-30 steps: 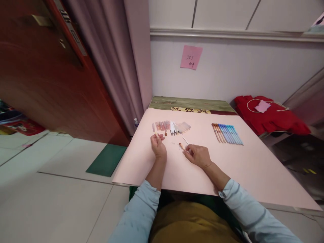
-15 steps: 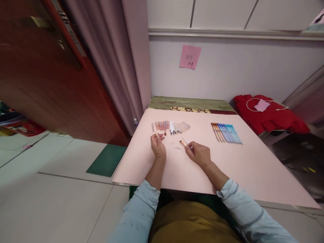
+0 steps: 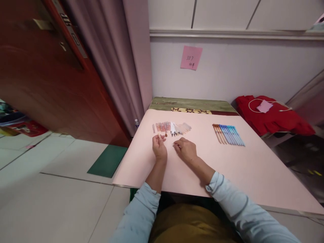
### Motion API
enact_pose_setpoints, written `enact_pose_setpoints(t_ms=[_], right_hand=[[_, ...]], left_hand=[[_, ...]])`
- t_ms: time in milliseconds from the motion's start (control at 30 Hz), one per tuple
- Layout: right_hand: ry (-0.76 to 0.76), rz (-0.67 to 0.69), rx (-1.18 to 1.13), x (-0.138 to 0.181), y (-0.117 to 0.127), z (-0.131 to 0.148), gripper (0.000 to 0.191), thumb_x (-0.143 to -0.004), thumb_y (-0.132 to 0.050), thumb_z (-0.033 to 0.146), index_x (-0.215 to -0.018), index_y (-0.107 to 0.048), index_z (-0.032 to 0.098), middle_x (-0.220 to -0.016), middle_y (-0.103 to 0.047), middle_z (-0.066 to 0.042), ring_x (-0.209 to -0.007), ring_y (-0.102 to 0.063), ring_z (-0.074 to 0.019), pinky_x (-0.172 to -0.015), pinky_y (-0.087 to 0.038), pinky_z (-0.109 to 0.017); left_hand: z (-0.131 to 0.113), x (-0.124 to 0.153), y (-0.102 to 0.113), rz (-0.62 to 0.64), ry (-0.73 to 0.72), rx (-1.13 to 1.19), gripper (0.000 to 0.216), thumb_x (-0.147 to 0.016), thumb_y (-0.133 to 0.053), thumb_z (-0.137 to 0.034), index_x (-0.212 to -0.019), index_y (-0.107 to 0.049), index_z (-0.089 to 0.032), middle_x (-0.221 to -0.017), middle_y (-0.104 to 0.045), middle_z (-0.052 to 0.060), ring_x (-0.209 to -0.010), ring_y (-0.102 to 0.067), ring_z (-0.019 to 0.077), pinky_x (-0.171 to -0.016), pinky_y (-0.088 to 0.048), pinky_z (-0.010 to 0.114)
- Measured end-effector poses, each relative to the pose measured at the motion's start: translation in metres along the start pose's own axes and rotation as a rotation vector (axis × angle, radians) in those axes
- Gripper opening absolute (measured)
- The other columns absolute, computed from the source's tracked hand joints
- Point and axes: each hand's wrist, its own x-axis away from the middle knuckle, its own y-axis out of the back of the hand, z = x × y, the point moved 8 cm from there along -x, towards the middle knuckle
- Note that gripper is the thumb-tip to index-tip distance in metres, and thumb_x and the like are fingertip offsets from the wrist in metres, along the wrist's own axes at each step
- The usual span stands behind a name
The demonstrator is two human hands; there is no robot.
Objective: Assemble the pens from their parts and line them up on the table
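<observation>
My left hand is closed in a pinch on a small pale pen part, mostly hidden by the fingers. A small brown piece lies just beyond its fingertips. My right hand is a short way to the right, palm down, fingers pressed together. A tiny whitish bit shows at its fingertips; what else it holds is hidden. Beyond the hands lie pinkish pen parts, white refills with dark tips and a fan of translucent pieces.
A row of brown and blue pens lies on the right of the pink-covered table. Red cloth with a white cord is past the right edge. A wooden door and a curtain stand at the left.
My right hand has moved left, closer to my left hand. The white refill and tan pen barrel it held no longer show. My left hand keeps nearly the same place.
</observation>
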Motion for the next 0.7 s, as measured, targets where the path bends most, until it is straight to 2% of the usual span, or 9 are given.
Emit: enact_pose_setpoints(t_ms=[100,167,267,333,467,533,600,700], right_hand=[[0.000,0.094,0.102,-0.009,-0.013,0.008,0.026,-0.095,-0.050,0.033,-0.093,-0.075,0.026,-0.091,-0.069,-0.006,-0.078,-0.063,-0.0176,-0.060,-0.035,-0.028],[0.030,0.101,0.152,-0.010,-0.018,0.011,0.027,-0.096,-0.048,0.031,-0.092,-0.073,0.022,-0.090,-0.068,-0.008,-0.079,-0.063,-0.0191,-0.062,-0.035,-0.029],[0.087,0.056,0.156,-0.007,-0.017,0.012,0.027,-0.096,-0.045,0.031,-0.092,-0.069,0.019,-0.090,-0.067,-0.010,-0.079,-0.062,-0.0199,-0.064,-0.035,-0.028],[0.073,-0.015,0.088,-0.005,-0.008,0.005,0.027,-0.097,-0.043,0.031,-0.092,-0.067,0.019,-0.091,-0.067,-0.009,-0.076,-0.061,-0.0187,-0.063,-0.035,-0.028],[-0.155,-0.239,-0.206,-0.002,0.021,-0.038,0.021,-0.094,-0.045,0.031,-0.094,-0.063,0.020,-0.083,-0.069,-0.004,-0.068,-0.060,-0.0161,-0.060,-0.036,-0.025],[-0.259,-0.307,-0.397,0.000,0.028,-0.059,0.019,-0.091,-0.049,0.035,-0.093,-0.061,0.020,-0.077,-0.068,-0.002,-0.063,-0.059,-0.0149,-0.059,-0.039,-0.025],[-0.318,-0.344,-0.625,0.002,0.028,-0.073,0.022,-0.089,-0.050,0.039,-0.090,-0.060,0.020,-0.073,-0.066,-0.001,-0.062,-0.059,-0.0143,-0.059,-0.044,-0.025],[-0.363,-0.331,-0.960,0.003,0.018,-0.077,0.024,-0.086,-0.055,0.044,-0.089,-0.057,0.020,-0.069,-0.061,0.000,-0.062,-0.059,-0.0142,-0.060,-0.050,-0.026]], left_hand=[[-0.004,0.002,0.000,0.007,-0.009,-0.030,0.024,-0.091,-0.054,-0.044,-0.095,-0.056,-0.020,-0.091,-0.069,0.005,-0.076,-0.066,0.0151,-0.077,-0.050,0.031],[-0.005,0.003,-0.001,0.019,-0.004,-0.050,0.024,-0.091,-0.054,-0.044,-0.095,-0.057,-0.020,-0.091,-0.069,0.005,-0.076,-0.066,0.0151,-0.077,-0.050,0.031],[-0.007,0.005,-0.003,0.039,0.005,-0.080,0.023,-0.090,-0.055,-0.043,-0.093,-0.056,-0.020,-0.091,-0.069,0.005,-0.076,-0.065,0.0151,-0.077,-0.049,0.030],[-0.008,0.005,-0.004,0.049,0.003,-0.096,0.021,-0.090,-0.055,-0.041,-0.093,-0.056,-0.021,-0.091,-0.069,0.005,-0.076,-0.065,0.0151,-0.077,-0.049,0.030],[-0.010,0.008,-0.005,0.064,0.001,-0.143,0.017,-0.091,-0.055,-0.037,-0.094,-0.057,-0.021,-0.091,-0.070,0.005,-0.076,-0.065,0.0156,-0.076,-0.049,0.030],[-0.012,0.011,-0.007,0.091,-0.009,-0.155,0.015,-0.090,-0.056,-0.034,-0.095,-0.058,-0.021,-0.091,-0.069,0.005,-0.077,-0.065,0.0164,-0.076,-0.050,0.031],[-0.015,0.013,-0.011,0.131,-0.027,-0.174,0.013,-0.087,-0.059,-0.032,-0.095,-0.060,-0.021,-0.091,-0.069,0.006,-0.080,-0.065,0.0176,-0.077,-0.050,0.031],[-0.022,0.018,-0.017,0.188,-0.078,-0.216,0.013,-0.084,-0.064,-0.029,-0.094,-0.065,-0.022,-0.090,-0.069,0.006,-0.085,-0.065,0.0198,-0.080,-0.050,0.032]])
